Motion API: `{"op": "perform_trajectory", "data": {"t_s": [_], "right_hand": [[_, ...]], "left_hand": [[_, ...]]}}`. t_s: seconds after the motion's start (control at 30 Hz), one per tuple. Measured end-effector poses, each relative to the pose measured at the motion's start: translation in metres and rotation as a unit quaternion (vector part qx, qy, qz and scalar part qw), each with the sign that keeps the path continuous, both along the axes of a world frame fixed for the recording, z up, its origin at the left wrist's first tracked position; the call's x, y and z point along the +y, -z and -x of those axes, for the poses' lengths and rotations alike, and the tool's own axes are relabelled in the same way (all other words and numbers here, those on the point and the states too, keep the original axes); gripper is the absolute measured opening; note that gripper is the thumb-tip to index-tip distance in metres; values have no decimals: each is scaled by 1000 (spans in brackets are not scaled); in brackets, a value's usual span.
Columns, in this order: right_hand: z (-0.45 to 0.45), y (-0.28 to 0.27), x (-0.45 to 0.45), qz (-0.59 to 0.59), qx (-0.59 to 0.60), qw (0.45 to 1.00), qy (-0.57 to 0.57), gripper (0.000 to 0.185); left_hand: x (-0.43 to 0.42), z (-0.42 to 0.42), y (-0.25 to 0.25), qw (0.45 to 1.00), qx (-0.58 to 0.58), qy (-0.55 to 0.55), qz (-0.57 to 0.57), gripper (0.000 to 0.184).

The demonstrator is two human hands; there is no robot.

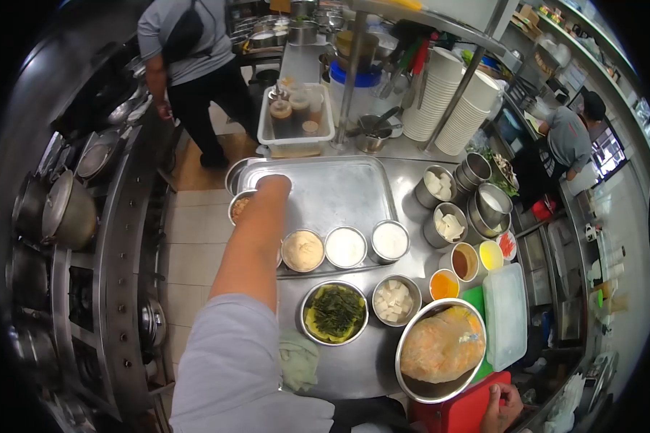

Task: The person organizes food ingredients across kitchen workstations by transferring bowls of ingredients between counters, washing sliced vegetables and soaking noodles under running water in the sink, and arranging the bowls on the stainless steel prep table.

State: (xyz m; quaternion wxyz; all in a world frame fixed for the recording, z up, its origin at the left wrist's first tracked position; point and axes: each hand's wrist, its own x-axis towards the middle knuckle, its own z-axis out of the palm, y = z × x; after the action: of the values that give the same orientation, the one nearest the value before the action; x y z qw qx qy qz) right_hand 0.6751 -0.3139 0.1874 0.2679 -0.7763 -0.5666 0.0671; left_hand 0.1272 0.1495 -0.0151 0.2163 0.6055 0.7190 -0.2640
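My left arm stretches forward over the steel table, and my left hand [273,187] is above the near-left part of a large metal tray [339,191]. Its fingers are hidden behind the hand. Close beside it is a metal container of brown crumbly food [240,208]. Along the tray's front edge stand a container of beige paste [302,250] and two containers of white contents [345,247] [390,239]. Low at the right, my right hand [502,408] has its fingers curled at the edge of a red cutting board [451,415]. Whether anything is in it is hidden.
Nearby are a bowl of dark greens [334,312], white cubes [396,300], a large bowl with a bagged orange-white food [442,346] and a lidded plastic box [505,317]. A stove [115,289] runs along the left. One person [195,65] stands ahead; another [570,137] is at right.
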Motion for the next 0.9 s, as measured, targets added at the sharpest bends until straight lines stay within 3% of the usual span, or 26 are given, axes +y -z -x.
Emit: {"op": "perform_trajectory", "data": {"t_s": [0.07,0.1,0.17,0.23,0.3,0.33,0.4,0.43,0.5,0.6,0.63,0.7,0.73,0.8,0.9], "right_hand": [[15,0,14,-17,35,999,-9,17],[18,1,19,-32,34,998,-48,16],[32,0,27,-63,14,995,-72,17],[35,-4,33,-47,23,995,-84,12],[39,-9,40,-29,34,994,-100,8],[47,-10,45,-57,41,992,-107,14],[57,-10,54,-91,56,985,-139,20],[62,-9,59,-89,60,984,-143,20],[76,-11,71,-87,133,968,-195,20],[107,-4,92,-40,222,932,-283,19],[119,11,105,-16,289,910,-298,23],[163,15,133,32,426,853,-300,40],[188,8,147,54,493,819,-289,51],[217,19,170,8,555,763,-332,55],[242,6,173,-47,608,722,-327,50]], "left_hand": [[-6,-2,1,999,-11,46,-23,26],[2,7,7,997,-29,71,18,17],[-2,11,3,999,-10,39,27,17],[-5,20,10,978,-92,-80,-167,21],[-8,31,-17,985,-28,42,-165,12],[13,49,-9,990,-9,75,-121,13],[24,61,-41,989,-27,113,-97,13],[8,57,-92,984,-64,121,-118,12],[-8,82,-123,923,-210,62,-317,7],[-74,70,-204,823,-403,-69,-394,4],[-99,56,-215,822,-398,-72,-400,4],[-150,18,-226,642,-628,-178,-403,7],[-170,5,-222,636,-651,-155,-384,8],[-203,-24,-201,631,-683,-140,-340,11],[-238,-58,-164,599,-722,-206,-279,12]]}}
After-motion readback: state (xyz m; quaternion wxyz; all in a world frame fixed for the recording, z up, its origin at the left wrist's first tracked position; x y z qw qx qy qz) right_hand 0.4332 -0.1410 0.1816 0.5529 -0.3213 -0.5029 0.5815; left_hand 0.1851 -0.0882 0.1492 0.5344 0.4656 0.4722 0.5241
